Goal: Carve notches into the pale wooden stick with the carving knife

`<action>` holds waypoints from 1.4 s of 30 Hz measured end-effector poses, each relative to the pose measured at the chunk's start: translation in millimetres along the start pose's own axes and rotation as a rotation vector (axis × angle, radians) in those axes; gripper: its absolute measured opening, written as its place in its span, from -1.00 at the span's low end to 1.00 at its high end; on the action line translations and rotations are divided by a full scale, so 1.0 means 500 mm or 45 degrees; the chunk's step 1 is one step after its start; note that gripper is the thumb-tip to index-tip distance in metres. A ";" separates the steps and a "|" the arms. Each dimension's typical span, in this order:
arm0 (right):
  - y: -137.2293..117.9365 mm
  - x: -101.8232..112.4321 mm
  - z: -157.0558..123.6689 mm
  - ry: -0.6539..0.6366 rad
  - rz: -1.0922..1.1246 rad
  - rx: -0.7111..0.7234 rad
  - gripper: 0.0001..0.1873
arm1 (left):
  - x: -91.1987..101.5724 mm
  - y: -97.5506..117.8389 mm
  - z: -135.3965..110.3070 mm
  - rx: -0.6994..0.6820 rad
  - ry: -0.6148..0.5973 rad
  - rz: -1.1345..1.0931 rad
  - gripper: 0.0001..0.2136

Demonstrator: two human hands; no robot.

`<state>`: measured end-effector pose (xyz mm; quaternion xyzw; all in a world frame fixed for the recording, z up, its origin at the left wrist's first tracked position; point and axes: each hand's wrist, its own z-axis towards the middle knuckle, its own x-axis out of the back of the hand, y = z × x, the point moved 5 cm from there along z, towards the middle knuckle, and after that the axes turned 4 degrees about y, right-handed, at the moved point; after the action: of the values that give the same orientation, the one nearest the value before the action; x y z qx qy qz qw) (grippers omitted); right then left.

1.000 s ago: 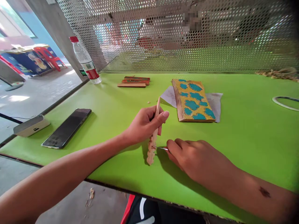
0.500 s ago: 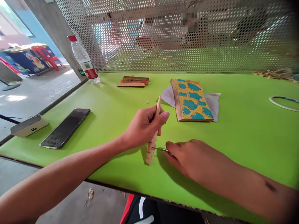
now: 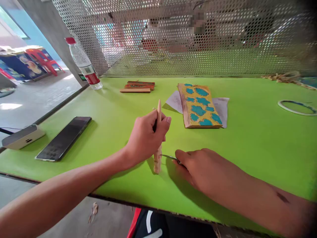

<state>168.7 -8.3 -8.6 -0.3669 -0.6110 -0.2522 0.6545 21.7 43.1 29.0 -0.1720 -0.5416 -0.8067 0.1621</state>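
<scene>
My left hand (image 3: 150, 135) is closed around a pale wooden stick (image 3: 157, 162), which has a pointed upper end and a notched, rough lower part. The stick stands nearly upright over the green table. In my right hand (image 3: 198, 165) is a small knife (image 3: 170, 156), its handle mostly hidden by my fingers. The knife's thin blade points left, and its tip meets the side of the stick below my left hand.
A yellow board with blue patches (image 3: 200, 100) lies on paper (image 3: 224, 105) beyond my hands. Several wooden strips (image 3: 137, 87), a bottle (image 3: 87, 67), a phone (image 3: 64, 138), a white device (image 3: 23, 136), a ring (image 3: 296, 108) and twine (image 3: 284, 77) are on the green table (image 3: 247, 132). Perforated mesh (image 3: 173, 49) borders the back.
My left hand has turned the stick more upright and shifted slightly left with it. The knife tip stays at the stick's side. The whole view has shifted a little.
</scene>
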 end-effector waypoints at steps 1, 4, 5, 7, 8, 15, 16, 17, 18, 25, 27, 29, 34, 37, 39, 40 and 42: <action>0.001 0.001 0.000 -0.043 0.072 -0.043 -0.83 | 0.000 0.003 -0.002 -0.012 0.002 -0.009 -0.75; 0.003 0.008 -0.005 -0.173 0.277 -0.176 -0.78 | -0.001 0.010 -0.005 -0.050 0.023 -0.033 -0.76; 0.002 0.010 -0.008 -0.202 0.330 -0.202 -0.77 | -0.001 0.011 -0.006 -0.061 0.033 -0.036 -0.76; -0.001 0.013 -0.010 -0.227 0.409 -0.227 -0.76 | -0.002 0.014 -0.008 -0.080 0.049 -0.034 -0.76; -0.003 0.012 -0.011 -0.228 0.434 -0.235 -0.75 | -0.002 0.015 -0.009 -0.082 0.056 -0.030 -0.76; -0.006 -0.010 -0.009 -0.189 0.344 -0.330 -0.83 | 0.000 0.009 -0.015 -0.070 0.173 0.077 -0.77; -0.003 -0.010 -0.009 -0.188 0.360 -0.313 -0.83 | 0.000 0.009 -0.015 -0.076 0.162 0.062 -0.77; 0.001 -0.010 -0.009 -0.196 0.409 -0.285 -0.79 | -0.001 0.009 -0.014 -0.089 0.141 0.033 -0.77; 0.006 -0.010 -0.009 -0.217 0.482 -0.253 -0.73 | -0.003 0.009 -0.013 -0.107 0.112 -0.004 -0.77; 0.021 -0.006 -0.011 -0.284 0.627 -0.192 -0.61 | -0.004 0.011 -0.007 -0.131 -0.002 -0.146 -0.78; 0.011 -0.004 -0.008 -0.232 0.460 -0.244 -0.68 | -0.003 0.010 -0.008 -0.107 0.042 -0.110 -0.78; -0.004 -0.004 -0.006 -0.208 0.280 -0.287 -0.78 | -0.002 0.011 -0.012 -0.095 0.121 -0.027 -0.76; -0.025 -0.008 -0.003 -0.251 -0.002 -0.295 -0.84 | -0.002 0.021 -0.021 -0.163 0.250 0.138 -0.75; -0.017 -0.008 -0.004 -0.220 0.127 -0.256 -0.83 | -0.008 0.019 -0.021 -0.170 0.209 0.133 -0.75; -0.007 -0.007 -0.006 -0.197 0.328 -0.216 -0.78 | -0.011 0.015 -0.019 -0.161 0.166 0.114 -0.74; -0.001 -0.007 -0.008 -0.202 0.424 -0.201 -0.74 | -0.012 0.014 -0.018 -0.157 0.151 0.102 -0.74; 0.009 -0.009 -0.012 -0.248 0.574 -0.185 -0.66 | -0.010 0.012 -0.017 -0.152 0.136 0.071 -0.74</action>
<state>175.4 -10.9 -13.8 -0.5626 -0.5541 -0.1067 0.6042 28.0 33.3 28.4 -0.1529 -0.4782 -0.8407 0.2026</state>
